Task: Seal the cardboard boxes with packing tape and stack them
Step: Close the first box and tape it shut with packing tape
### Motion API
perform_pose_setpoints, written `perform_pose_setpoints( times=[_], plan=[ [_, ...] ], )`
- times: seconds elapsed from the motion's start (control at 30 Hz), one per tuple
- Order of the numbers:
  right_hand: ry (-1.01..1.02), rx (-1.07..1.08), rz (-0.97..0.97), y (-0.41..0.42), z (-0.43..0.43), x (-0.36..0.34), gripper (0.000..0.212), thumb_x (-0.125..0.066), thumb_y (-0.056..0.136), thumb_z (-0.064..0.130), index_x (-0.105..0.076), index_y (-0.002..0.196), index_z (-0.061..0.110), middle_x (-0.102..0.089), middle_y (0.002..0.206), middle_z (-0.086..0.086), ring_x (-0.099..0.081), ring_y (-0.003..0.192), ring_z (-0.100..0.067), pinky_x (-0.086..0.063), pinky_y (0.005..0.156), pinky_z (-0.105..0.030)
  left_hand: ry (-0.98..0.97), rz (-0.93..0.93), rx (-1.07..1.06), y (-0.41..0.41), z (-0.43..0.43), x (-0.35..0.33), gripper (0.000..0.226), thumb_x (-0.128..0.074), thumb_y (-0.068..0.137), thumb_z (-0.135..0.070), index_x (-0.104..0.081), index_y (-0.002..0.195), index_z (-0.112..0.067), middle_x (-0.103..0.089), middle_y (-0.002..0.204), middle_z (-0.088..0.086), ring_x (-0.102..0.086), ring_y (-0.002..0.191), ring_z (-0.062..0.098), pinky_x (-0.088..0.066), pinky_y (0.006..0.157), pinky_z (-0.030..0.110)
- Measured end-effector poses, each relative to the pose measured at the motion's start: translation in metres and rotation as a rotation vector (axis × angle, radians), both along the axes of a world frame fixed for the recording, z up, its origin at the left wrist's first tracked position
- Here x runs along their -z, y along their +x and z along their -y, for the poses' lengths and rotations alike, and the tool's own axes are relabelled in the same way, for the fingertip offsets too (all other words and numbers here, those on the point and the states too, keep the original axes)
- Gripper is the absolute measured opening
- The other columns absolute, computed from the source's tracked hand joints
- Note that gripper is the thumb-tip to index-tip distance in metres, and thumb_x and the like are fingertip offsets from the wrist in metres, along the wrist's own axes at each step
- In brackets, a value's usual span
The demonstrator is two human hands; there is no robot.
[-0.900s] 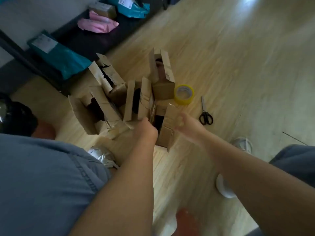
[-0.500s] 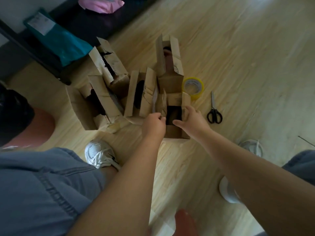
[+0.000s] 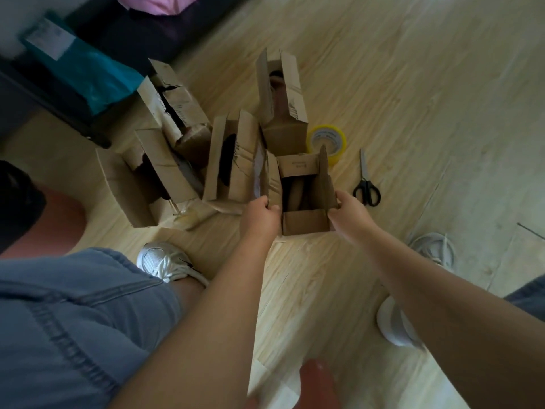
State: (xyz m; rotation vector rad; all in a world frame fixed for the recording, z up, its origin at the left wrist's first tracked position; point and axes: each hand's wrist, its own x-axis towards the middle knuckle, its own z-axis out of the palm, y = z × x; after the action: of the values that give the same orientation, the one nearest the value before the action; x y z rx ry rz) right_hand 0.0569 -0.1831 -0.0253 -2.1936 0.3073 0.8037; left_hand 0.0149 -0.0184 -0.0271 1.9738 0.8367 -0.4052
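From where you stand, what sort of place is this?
Probably a home parcel-packing corner: open cardboard boxes on a wooden floor, a yellow tape roll and scissors beside them, a teal mailer bag nearby.

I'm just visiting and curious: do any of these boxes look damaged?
Yes. The back-left box has a ragged tear along its top flaps, and the front-left box looks torn near its opening too.
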Motion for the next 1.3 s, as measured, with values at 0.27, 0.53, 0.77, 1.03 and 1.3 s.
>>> perform_pose_setpoints(
  times=[0.27, 0.53, 0.77, 1.03, 1.3],
  plan=[
    [0.342, 0.341, -0.271, 0.007, 0.026, 0.002, 0.046, -0.052, 0.096, -0.006, -0.059, 0.131, 0.023, -0.064, 0.121, -0.007, -0.064, 0.11, -0.029, -0.06, 0.085, -0.043, -0.315, -0.068, -0.206, 0.0, -0.014, 0.007, 0.041, -0.064, 0.093, -0.015, -0.057, 0.132, -0.003, -0.062, 0.132, 0.014, -0.06, 0.12, 0.029, -0.049, 0.103, 0.045],
    [0.384, 0.274, -0.277, -0.001, 0.022, 0.003, 0.043, -0.058, 0.087, -0.008, -0.056, 0.106, 0.03, -0.065, 0.12, -0.011, -0.066, 0.106, -0.027, -0.058, 0.077, -0.035, -0.373, -0.043, -0.174, -0.004, -0.018, 0.003, 0.034, -0.061, 0.095, -0.007, -0.06, 0.129, -0.007, -0.069, 0.112, 0.005, -0.067, 0.1, 0.02, -0.056, 0.089, 0.036],
    [0.416, 0.282, -0.279, -0.001, 0.014, -0.001, 0.025, -0.06, 0.099, 0.031, -0.058, 0.122, 0.021, -0.069, 0.116, -0.003, -0.066, 0.109, -0.021, -0.055, 0.096, -0.045, -0.347, 0.033, -0.179, -0.006, -0.014, -0.001, 0.044, -0.063, 0.095, -0.017, -0.055, 0.138, -0.012, -0.063, 0.13, 0.005, -0.061, 0.118, 0.022, -0.05, 0.103, 0.044],
    [0.181, 0.2, -0.087, -0.003, -0.007, 0.012, 0.068, -0.07, 0.093, 0.027, -0.035, 0.15, 0.022, -0.062, 0.131, -0.002, -0.062, 0.113, -0.018, -0.053, 0.092, -0.036, -0.18, 0.209, -0.018, -0.005, 0.014, 0.001, 0.022, -0.05, 0.102, -0.029, -0.067, 0.117, -0.033, -0.065, 0.115, -0.009, -0.056, 0.103, 0.003, -0.047, 0.099, 0.033],
    [0.182, 0.092, -0.056, -0.007, -0.016, 0.019, 0.059, -0.07, 0.092, 0.019, -0.045, 0.146, 0.024, -0.065, 0.126, -0.001, -0.065, 0.105, -0.015, -0.053, 0.077, -0.025, 0.002, 0.133, 0.142, -0.007, 0.012, 0.022, 0.062, -0.055, 0.1, -0.021, -0.029, 0.153, -0.037, -0.042, 0.148, 0.0, -0.049, 0.127, 0.016, -0.041, 0.085, 0.023]
  ],
)
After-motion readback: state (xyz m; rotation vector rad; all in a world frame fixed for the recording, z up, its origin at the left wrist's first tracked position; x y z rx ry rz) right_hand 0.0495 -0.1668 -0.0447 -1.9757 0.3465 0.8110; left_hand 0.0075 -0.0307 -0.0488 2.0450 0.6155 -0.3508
